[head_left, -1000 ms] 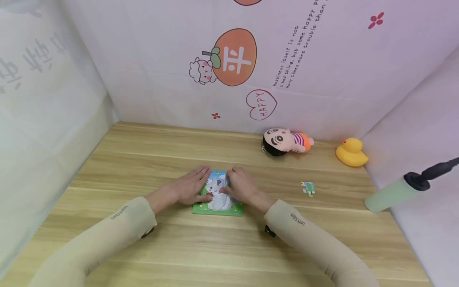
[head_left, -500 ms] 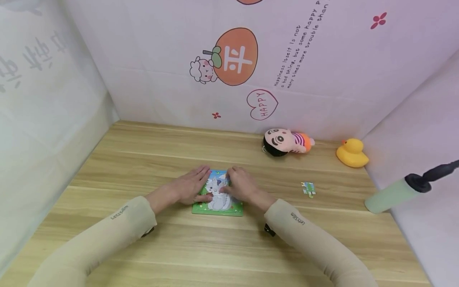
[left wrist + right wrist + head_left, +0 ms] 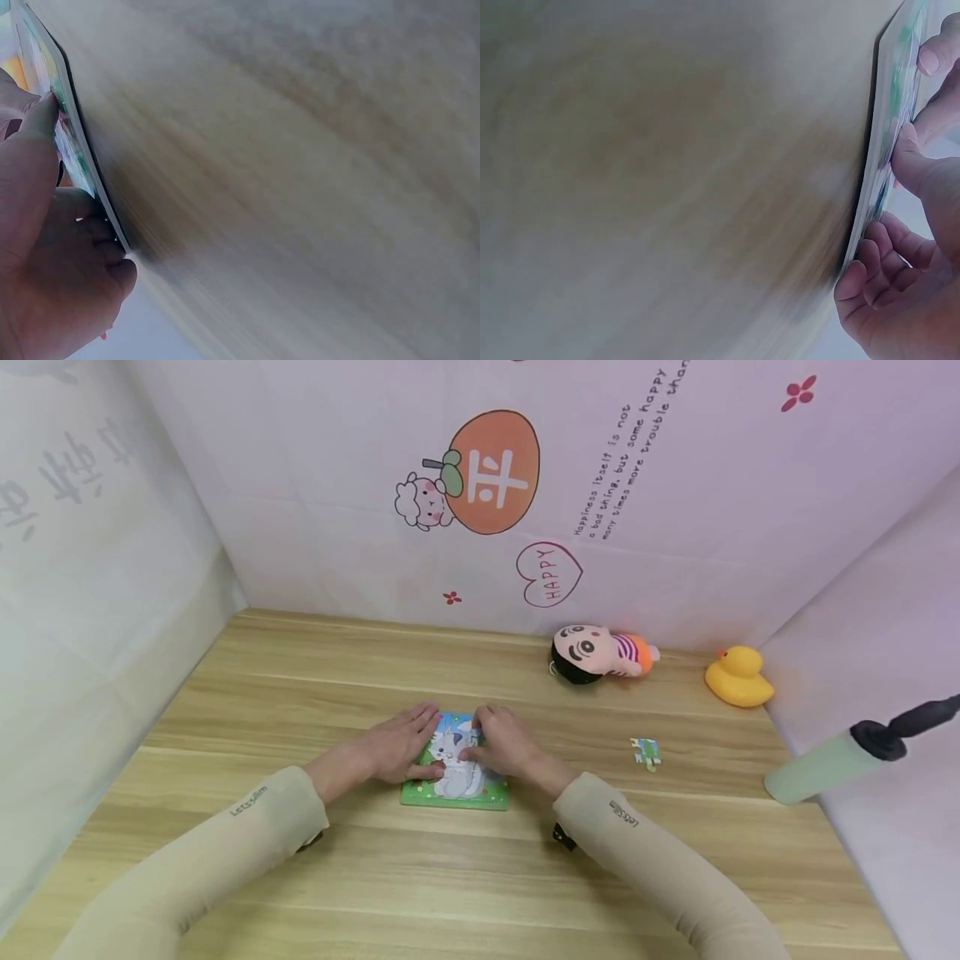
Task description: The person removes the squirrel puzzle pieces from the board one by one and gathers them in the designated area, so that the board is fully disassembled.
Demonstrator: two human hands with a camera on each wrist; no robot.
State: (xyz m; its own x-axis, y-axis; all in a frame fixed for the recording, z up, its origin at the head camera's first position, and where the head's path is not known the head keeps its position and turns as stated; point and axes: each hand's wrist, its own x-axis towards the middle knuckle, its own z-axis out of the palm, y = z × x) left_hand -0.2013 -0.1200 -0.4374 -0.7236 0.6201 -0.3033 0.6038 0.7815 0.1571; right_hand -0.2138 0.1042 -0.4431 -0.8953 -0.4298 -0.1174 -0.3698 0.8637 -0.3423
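Puzzle (image 3: 459,783): flat on the table (image 3: 360,893), grey animal facing up;
Left hand (image 3: 401,747): fingers extended along the left edge, thumb on the picture;
Right hand (image 3: 510,747): fingers bent at the right edge, thumb on the picture; cannot tell whether it grips;
Loose bit (image 3: 646,753): right of the puzzle;
Doll (image 3: 600,654): lying by the wall (image 3: 337,527); duck (image 3: 738,678) beyond.

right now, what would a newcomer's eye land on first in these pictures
Probably the blue-and-green puzzle board near the middle of the table, with the left hand and right hand touching its two sides. Next, likely the yellow duck in the table's far right corner, and the orange fruit print on the wall behind.
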